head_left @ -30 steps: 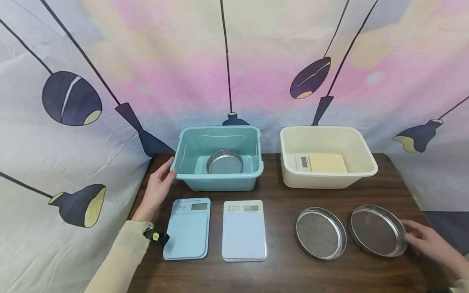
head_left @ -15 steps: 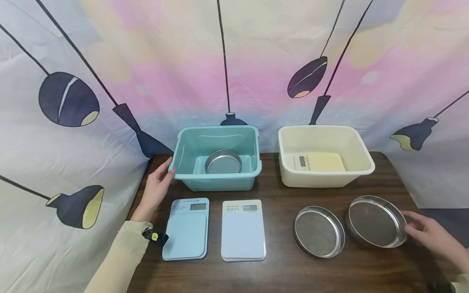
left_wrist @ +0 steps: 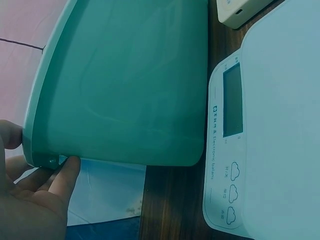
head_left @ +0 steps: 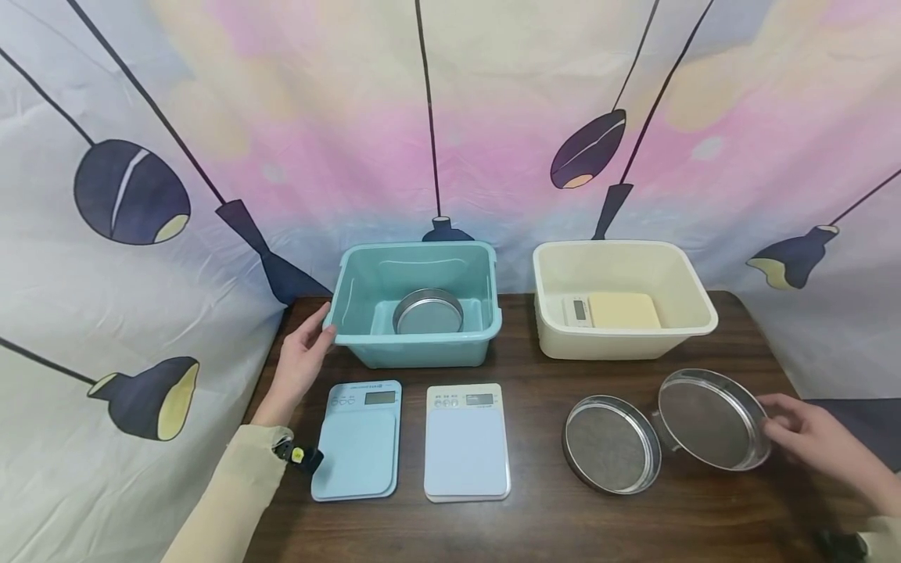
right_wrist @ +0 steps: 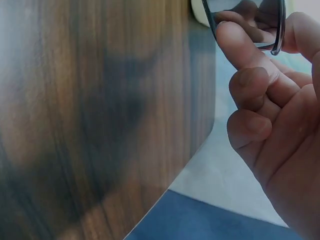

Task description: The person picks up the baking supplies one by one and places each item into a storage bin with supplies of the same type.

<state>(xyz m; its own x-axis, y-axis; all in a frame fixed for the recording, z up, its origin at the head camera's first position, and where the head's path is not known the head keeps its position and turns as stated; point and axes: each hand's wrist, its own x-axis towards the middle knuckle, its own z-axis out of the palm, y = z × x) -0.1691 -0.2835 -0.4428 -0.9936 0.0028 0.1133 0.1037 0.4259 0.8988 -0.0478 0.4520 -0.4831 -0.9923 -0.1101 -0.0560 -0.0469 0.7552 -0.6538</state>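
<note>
My left hand (head_left: 299, 366) grips the left rim of the teal bin (head_left: 417, 352); in the left wrist view, its fingers (left_wrist: 67, 177) curl under the corner of that rim. A round metal sieve (head_left: 428, 311) lies inside the bin. My right hand (head_left: 823, 446) pinches the right edge of another round sieve (head_left: 711, 418), which is tilted and raised off the table. In the right wrist view, thumb and fingers (right_wrist: 240, 45) clasp its metal wall (right_wrist: 281, 25). A third sieve (head_left: 612, 444) lies flat on the table just left of the raised one.
A light blue scale (head_left: 357, 450) and a white scale (head_left: 467, 446) lie side by side on the dark wooden table (head_left: 535, 516). At the back right stands a cream bin (head_left: 619, 346) with a small scale (head_left: 622, 311) inside. A patterned cloth (head_left: 317, 117) hangs behind.
The right sieve has come up off the table in my right hand, tilting and shifting slightly left and away from me. My left hand keeps its grip on the teal bin.
</note>
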